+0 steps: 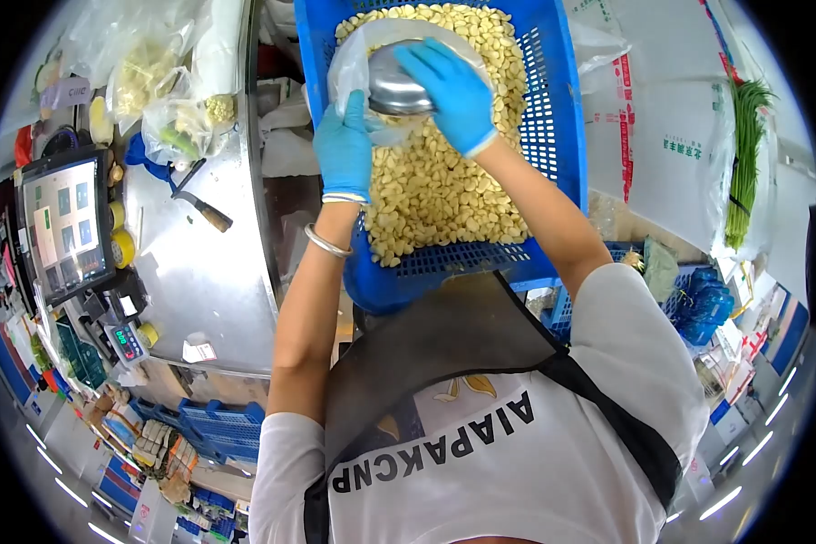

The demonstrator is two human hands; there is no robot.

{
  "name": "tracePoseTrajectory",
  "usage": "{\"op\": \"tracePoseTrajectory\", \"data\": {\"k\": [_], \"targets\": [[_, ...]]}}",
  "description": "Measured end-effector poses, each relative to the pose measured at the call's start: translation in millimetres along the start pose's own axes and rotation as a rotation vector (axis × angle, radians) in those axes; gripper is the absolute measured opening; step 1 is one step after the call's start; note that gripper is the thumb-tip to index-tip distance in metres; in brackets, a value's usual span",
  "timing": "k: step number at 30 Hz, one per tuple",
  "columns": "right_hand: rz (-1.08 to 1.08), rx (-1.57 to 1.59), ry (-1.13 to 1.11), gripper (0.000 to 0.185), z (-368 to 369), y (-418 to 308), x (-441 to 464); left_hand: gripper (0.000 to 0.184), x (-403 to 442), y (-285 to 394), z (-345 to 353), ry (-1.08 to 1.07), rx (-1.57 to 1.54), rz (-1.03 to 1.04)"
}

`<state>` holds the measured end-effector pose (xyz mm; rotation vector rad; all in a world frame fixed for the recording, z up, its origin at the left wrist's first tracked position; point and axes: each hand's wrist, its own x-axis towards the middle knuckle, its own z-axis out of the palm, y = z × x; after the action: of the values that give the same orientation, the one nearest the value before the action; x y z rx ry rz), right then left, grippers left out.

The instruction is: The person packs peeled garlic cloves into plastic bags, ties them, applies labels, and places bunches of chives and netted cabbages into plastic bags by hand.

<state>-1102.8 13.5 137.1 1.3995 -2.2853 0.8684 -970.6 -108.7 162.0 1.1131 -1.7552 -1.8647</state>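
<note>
A blue plastic crate [562, 118] holds a deep layer of pale peeled garlic cloves [444, 195]. Over the cloves, a shiny metal bowl [395, 83] is tipped bottom up within the spread of a clear plastic bag [346, 65]. My right hand [453, 98], in a blue glove, grips the bowl with its fingers over the rounded metal. At the bag's near left edge, my left hand [344, 150], also gloved in blue, pinches the plastic with its thumb raised. The bowl's inside is hidden from me.
A steel table [204, 290] on the left carries a knife [204, 210], bagged vegetables [177, 127], tape rolls and a touchscreen [65, 227]. To the right are white wrapped packages [653, 136] and a bundle of green stalks [745, 168].
</note>
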Motion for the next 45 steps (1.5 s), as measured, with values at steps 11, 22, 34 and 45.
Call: {"op": "tracePoseTrajectory", "data": {"k": [11,22,34,45], "targets": [[1.086,0.421,-0.763,0.037,47.2,4.0,-173.8,0.028,-8.8,-6.8,-10.0,0.019,-0.032,-0.069],[1.341,1.165,-1.016,0.040,-37.6,11.3,-78.8,0.022,-16.7,-18.2,-17.8,-0.022,0.031,0.005],[0.444,0.169,0.005,0.061,-1.4,-3.5,-9.0,0.025,-9.9,-24.7,0.2,-0.025,-0.125,-0.075],[0.636,0.173,-0.236,0.106,-90.0,57.2,-64.1,0.030,-20.8,-30.1,-7.0,-0.024,-0.145,-0.079]]}}
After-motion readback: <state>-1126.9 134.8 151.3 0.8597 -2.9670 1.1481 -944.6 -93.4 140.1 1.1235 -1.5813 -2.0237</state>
